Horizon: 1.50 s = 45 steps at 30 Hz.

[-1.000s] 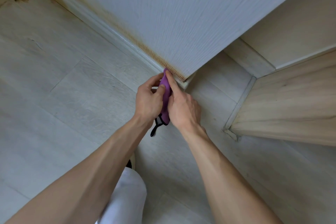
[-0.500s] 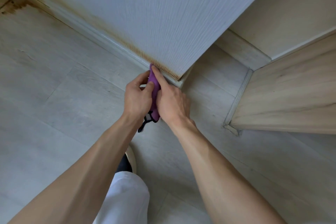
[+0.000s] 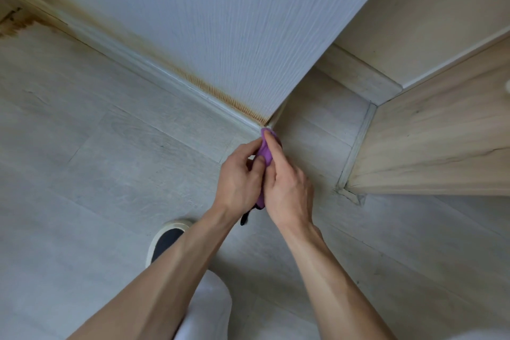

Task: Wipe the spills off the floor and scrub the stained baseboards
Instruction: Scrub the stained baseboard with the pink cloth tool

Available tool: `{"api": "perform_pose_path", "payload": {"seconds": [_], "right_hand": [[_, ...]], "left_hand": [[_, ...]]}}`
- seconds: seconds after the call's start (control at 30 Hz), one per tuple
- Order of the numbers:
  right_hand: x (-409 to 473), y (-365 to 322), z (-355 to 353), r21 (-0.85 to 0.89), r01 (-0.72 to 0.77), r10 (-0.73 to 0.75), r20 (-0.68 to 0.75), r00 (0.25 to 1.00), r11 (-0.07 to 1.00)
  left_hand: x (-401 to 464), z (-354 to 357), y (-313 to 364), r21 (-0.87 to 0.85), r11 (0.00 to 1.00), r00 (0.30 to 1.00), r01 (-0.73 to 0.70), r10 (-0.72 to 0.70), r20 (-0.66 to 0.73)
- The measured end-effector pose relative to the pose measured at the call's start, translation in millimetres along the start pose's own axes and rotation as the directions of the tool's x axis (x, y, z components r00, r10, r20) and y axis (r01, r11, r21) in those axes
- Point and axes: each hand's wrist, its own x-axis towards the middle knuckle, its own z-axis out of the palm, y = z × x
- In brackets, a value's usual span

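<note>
Both hands gripped a purple cloth [image 3: 265, 152] between them: the left hand [image 3: 239, 177] pinched its near side, the right hand [image 3: 289, 188] pressed its tip with a straight forefinger against the corner end of the baseboard [image 3: 171, 74]. Brown staining [image 3: 220, 95] ran along the baseboard's top edge, above the pale floor [image 3: 96, 160].

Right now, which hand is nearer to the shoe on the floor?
Left. The left hand is above the shoe and a little to its right, gripping the purple cloth. The right hand is farther right, past the cloth.
</note>
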Motion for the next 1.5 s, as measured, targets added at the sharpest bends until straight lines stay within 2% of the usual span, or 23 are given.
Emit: {"api": "perform_pose_path", "payload": {"seconds": [0.1, 0.3, 0.5, 0.73, 0.9, 0.97, 1.03, 1.1, 1.17, 1.3, 1.5], "right_hand": [[16, -8, 0, -0.07, 0.028, -0.025, 0.047, 0.999, 0.997], [23, -19, 0, -0.141, -0.068, 0.085, 0.113, 0.99, 0.988], [24, -35, 6, 0.058, -0.156, 0.142, 0.194, 0.971, 0.986], [22, -21, 1, 0.071, -0.156, 0.146, 0.128, 0.981, 0.985], [40, -34, 6, 0.197, -0.088, 0.041, 0.23, 0.972, 0.976], [36, -25, 8, 0.26, -0.069, 0.028, 0.157, 0.987, 0.963], [21, -9, 8, 0.333, -0.047, 0.05, 0.001, 0.999, 0.942], [12, 7, 9, 0.39, -0.041, 0.101, -0.133, 0.986, 0.92], [18, 14, 8, 0.416, -0.05, 0.147, -0.203, 0.968, 0.908], [37, 11, 5, 0.337, -0.009, 0.102, -0.259, 0.961, 0.942], [57, 2, 5, 0.267, -0.024, 0.077, -0.19, 0.979, 0.963]], "left_hand": [[7, -9, 1, -0.052, 0.998, 0.998, 0.034, -0.036, -0.049], [14, -10, 3, -0.016, 0.997, 0.997, 0.072, -0.072, -0.016], [15, -23, 4, -0.048, 0.997, 0.993, 0.064, -0.068, -0.101], [14, -11, 7, 0.0, 0.998, 0.996, 0.058, -0.058, -0.069], [16, -21, 7, -0.036, 0.995, 0.975, 0.088, -0.093, -0.204], [10, -21, 11, -0.041, 0.997, 0.981, 0.058, -0.065, -0.182], [3, -14, 15, -0.04, 0.999, 0.994, 0.029, -0.033, -0.099], [-1, -1, 18, -0.071, 0.997, 0.999, 0.031, -0.034, -0.035], [-1, 6, 18, -0.113, 0.992, 0.997, 0.059, -0.064, -0.036], [7, 1, 19, -0.13, 0.989, 0.997, 0.064, -0.069, -0.032], [18, -7, 20, -0.088, 0.994, 0.995, 0.065, -0.071, -0.065]]}}
